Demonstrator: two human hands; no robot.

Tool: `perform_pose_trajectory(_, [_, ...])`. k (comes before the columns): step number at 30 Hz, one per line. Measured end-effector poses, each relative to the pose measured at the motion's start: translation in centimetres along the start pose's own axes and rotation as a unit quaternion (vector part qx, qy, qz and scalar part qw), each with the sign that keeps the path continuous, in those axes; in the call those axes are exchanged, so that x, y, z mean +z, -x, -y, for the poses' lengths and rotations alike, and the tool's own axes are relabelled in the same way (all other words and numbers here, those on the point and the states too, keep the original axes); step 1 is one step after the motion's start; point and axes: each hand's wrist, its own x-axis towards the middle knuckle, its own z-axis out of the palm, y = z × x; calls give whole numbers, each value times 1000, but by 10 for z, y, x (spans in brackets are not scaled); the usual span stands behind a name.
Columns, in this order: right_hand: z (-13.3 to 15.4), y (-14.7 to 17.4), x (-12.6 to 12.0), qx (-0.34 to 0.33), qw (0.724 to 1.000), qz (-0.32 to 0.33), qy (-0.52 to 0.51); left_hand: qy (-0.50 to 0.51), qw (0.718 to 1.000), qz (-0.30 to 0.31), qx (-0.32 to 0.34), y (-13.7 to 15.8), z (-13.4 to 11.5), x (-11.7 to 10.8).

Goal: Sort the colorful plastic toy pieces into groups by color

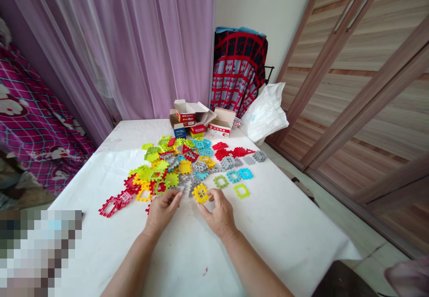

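"How far along are we, starting from the left?"

"On the left of the white-covered tabletop (187,261) we see a reddish-pink interlocking frame (108,207), at the edge of a broad heap of toothed plastic tiles (172,163). Lime, yellow, red, blue and grey lie jumbled and overlapping there, so we'd judge that most of the pieces are left to deal with."

"And our hands?"

"Our left hand (162,207) is at the near side of the heap, thumb close to the bent fingers; we can't tell whether it grips anything. Farther right, the yellow toothed tile (200,193) is between our hands, pinched near its right edge by the thumb and fingers of our right hand (219,212)."

"What lies on past it?"

"Apart from the heap, we have a lime frame (220,181), two blue frames (233,176) side by side, and a second lime frame (241,191) nearer to us. Behind those are red tiles (241,152) bunched together, with grey tiles (260,156) in front of them and at the far right end."

"Do we count that side as done?"

"We'd call it a start: those pieces mostly lie beside others of their own colour. We make out no yellow among them, and the tile in our right hand isn't set down yet. Compared with the heap, the share set apart looks small."
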Motion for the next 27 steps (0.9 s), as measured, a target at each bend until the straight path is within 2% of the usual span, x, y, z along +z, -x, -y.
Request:
perform_pose_trajectory(6, [-22, 11, -19, 9, 999, -22, 30, -159, 985, -35, 65, 2, 4, -5])
perform_pose_trajectory(12, [-37, 15, -30, 1, 998, -36, 44, -233, 968, -45, 81, 3, 12, -8])
perform_pose_trajectory(20, [-36, 18, -23, 16, 997, -20, 74, -337, 928, -12, 157, 8, 11, 2])
perform_pose_trajectory(27, [-20, 13, -26, 20, 988, 35, 150, -368, 914, 19, 170, 8, 7, 12])
